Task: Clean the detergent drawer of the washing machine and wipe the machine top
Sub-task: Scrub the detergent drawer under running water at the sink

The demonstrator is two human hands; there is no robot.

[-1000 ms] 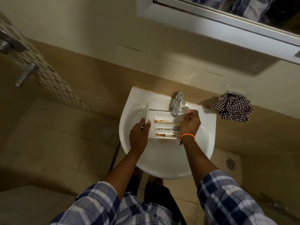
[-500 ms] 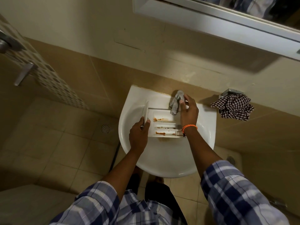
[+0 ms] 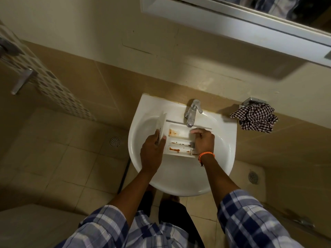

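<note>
a white plastic detergent drawer (image 3: 180, 143) with three compartments streaked in rusty brown residue is lying across a white ceramic washbasin (image 3: 179, 179), under a chrome tap (image 3: 192, 113) at twelve o'clock. the left hand (image 3: 152, 149) is gripping the drawer's front panel at its nine o'clock end, thumb and fingers wrapping round the panel, which is partly hiding them. the right hand (image 3: 203, 140), wearing an orange braided wrist cord (image 3: 206, 155), is covering the three o'clock end with curled fingers; whether they are pinching the drawer cannot be made out. a crumpled dark-and-white checked cloth (image 3: 255, 119) is hanging on a chrome wall bracket (image 3: 251, 101) at two o'clock. a mirror frame (image 3: 232, 24) is cut off at the top edge.
</note>
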